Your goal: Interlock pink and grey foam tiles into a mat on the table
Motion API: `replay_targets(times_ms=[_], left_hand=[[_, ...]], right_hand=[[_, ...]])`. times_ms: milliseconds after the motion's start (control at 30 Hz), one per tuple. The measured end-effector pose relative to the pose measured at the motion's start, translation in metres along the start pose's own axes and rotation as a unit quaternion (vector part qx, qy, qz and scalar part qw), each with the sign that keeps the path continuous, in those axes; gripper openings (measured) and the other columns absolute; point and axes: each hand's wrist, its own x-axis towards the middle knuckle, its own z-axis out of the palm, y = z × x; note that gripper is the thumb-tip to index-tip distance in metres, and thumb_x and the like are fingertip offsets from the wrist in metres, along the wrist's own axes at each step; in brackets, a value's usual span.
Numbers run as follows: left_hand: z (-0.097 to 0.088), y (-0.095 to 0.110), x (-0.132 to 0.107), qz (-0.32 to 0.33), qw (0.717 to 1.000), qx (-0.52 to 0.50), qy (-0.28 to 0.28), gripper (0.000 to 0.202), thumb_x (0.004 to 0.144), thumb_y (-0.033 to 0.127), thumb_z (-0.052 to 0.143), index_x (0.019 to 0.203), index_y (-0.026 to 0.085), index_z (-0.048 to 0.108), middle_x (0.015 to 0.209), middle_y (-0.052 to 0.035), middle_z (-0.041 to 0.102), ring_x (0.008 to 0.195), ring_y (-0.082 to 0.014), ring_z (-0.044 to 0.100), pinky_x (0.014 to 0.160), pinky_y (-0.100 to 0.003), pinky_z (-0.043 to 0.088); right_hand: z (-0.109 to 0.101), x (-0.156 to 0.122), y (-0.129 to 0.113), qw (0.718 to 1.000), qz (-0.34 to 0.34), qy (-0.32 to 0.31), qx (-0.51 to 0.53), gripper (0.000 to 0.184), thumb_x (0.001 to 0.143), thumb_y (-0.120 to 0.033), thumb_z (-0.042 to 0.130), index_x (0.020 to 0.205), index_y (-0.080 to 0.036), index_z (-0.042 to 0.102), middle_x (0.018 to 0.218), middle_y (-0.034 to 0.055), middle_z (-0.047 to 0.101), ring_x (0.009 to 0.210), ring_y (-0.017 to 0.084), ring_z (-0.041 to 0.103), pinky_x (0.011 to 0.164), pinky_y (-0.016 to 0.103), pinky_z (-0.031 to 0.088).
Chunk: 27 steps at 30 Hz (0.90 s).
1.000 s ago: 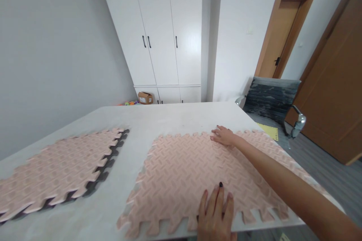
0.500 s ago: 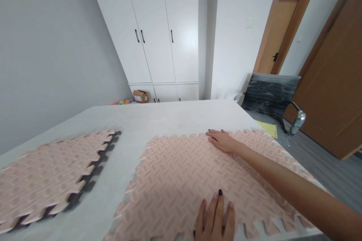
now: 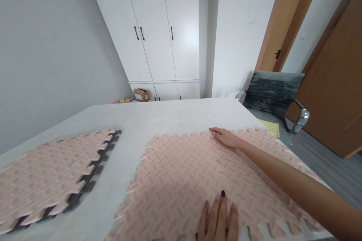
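Observation:
Pink foam puzzle mats (image 3: 169,180) with a raised tread pattern lie flat on the white table (image 3: 158,115). A jagged seam (image 3: 217,152) between two joined mats runs from the far edge toward me. My right hand (image 3: 226,138) rests on the seam's far end, fingers stretched toward the far edge. Nearer to me, my left hand (image 3: 218,220) lies palm down by the seam's near part, fingers extended; its wrist is cut off by the frame. To the left sit stacked foam mats (image 3: 53,169), pink on top with dark toothed edges below.
A dark office chair (image 3: 273,92) with a yellow sheet (image 3: 270,126) on its seat stands right of the table. Behind the table are a white cabinet (image 3: 181,56), a cardboard box (image 3: 141,95) and small colourful items (image 3: 124,101).
The view has shifted slightly. My right hand's fingers have shifted a little at the mat's far edge. My left hand stays flat on the mats, almost unmoved.

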Motion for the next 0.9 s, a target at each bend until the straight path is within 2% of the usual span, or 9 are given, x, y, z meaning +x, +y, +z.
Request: replay_targets(times_ms=[167,333,433,600,700,900], left_hand=[[-0.003,0.000,0.001,-0.002,1.000,0.002,-0.021,0.023,0.086,0.020,0.055,0.106,0.025,0.067,0.113,-0.0032,0.071,0.112,-0.0163,0.062,0.117,-0.040,0.026],[-0.004,0.001,0.003,-0.005,1.000,0.004,-0.013,0.022,0.084,0.021,0.059,0.104,0.026,0.068,0.110,-0.0027,0.072,0.110,-0.0165,0.064,0.116,-0.039,0.028],[-0.005,0.002,0.004,-0.009,1.000,0.006,-0.012,0.022,0.085,0.022,0.059,0.104,0.026,0.068,0.109,-0.0023,0.072,0.109,-0.0163,0.064,0.114,-0.037,0.031],[-0.006,0.002,0.004,-0.011,1.000,0.002,-0.018,0.021,0.085,0.022,0.058,0.104,0.026,0.068,0.110,-0.0027,0.072,0.109,-0.0170,0.064,0.111,-0.036,0.036],[-0.006,0.003,0.004,-0.021,1.000,-0.005,-0.014,0.020,0.085,0.022,0.058,0.102,0.027,0.068,0.110,-0.0021,0.072,0.108,-0.0169,0.065,0.113,-0.036,0.034],[-0.007,0.003,0.005,-0.021,0.999,-0.002,-0.028,0.021,0.085,0.023,0.059,0.103,0.027,0.068,0.109,-0.0020,0.072,0.107,-0.0168,0.065,0.111,-0.035,0.035]], right_hand=[[0.006,0.000,0.002,0.999,-0.009,0.024,0.025,0.051,0.091,-0.046,0.038,0.131,-0.018,0.055,0.135,0.0059,0.055,0.123,0.020,0.051,0.109,0.037,0.035],[0.008,-0.005,0.002,0.997,-0.020,0.041,0.054,0.047,0.091,-0.041,0.040,0.130,-0.022,0.057,0.141,0.0048,0.049,0.129,0.019,0.046,0.113,0.039,0.029],[0.007,-0.009,0.004,0.995,-0.034,0.046,0.086,0.044,0.089,-0.039,0.042,0.126,-0.022,0.060,0.143,0.0057,0.046,0.131,0.019,0.045,0.113,0.039,0.029],[0.005,-0.010,0.009,0.990,-0.041,0.045,0.131,0.038,0.085,-0.036,0.047,0.112,-0.021,0.068,0.137,0.0065,0.053,0.126,0.019,0.050,0.110,0.038,0.033],[0.006,-0.008,0.010,0.988,-0.032,0.050,0.139,0.037,0.084,-0.032,0.046,0.109,-0.019,0.070,0.133,0.0078,0.056,0.123,0.019,0.053,0.110,0.038,0.034],[0.010,-0.009,0.008,0.991,-0.030,0.056,0.116,0.037,0.080,-0.026,0.047,0.108,-0.018,0.071,0.134,0.0093,0.055,0.130,0.018,0.046,0.113,0.037,0.030]])
